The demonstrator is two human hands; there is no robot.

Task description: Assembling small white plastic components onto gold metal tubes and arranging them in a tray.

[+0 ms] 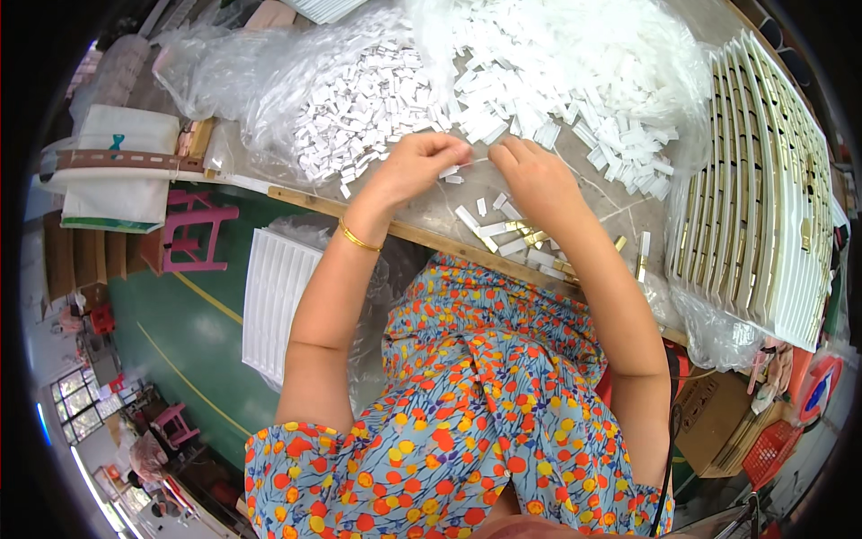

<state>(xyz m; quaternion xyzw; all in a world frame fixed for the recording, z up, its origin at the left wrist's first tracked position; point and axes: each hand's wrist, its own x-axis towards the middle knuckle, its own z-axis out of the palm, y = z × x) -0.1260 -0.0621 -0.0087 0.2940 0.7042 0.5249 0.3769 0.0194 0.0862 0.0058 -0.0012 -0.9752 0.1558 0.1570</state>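
My left hand [419, 165] is pinched closed above the near part of the table, and whatever sits in its fingertips is too small to make out. Close by on its right, my right hand [542, 182] is also closed, its fingers bent down and hiding what they hold. Small white pieces [377, 112] lie heaped beyond my left hand. Past my right hand spreads a pile of longer, whitish clear strips [620, 148]. Below my right hand, several loose white and gold-coloured pieces [514, 235] are scattered near the table's edge.
Stacked white ribbed trays [754, 189] with gold-coloured pieces stand at the right. Clear plastic bags [215, 76] lie around the heaps. Left of my left forearm is another white ribbed tray [278, 305], below the wooden table edge [305, 199]. A pink stool [202, 232] stands on the green floor.
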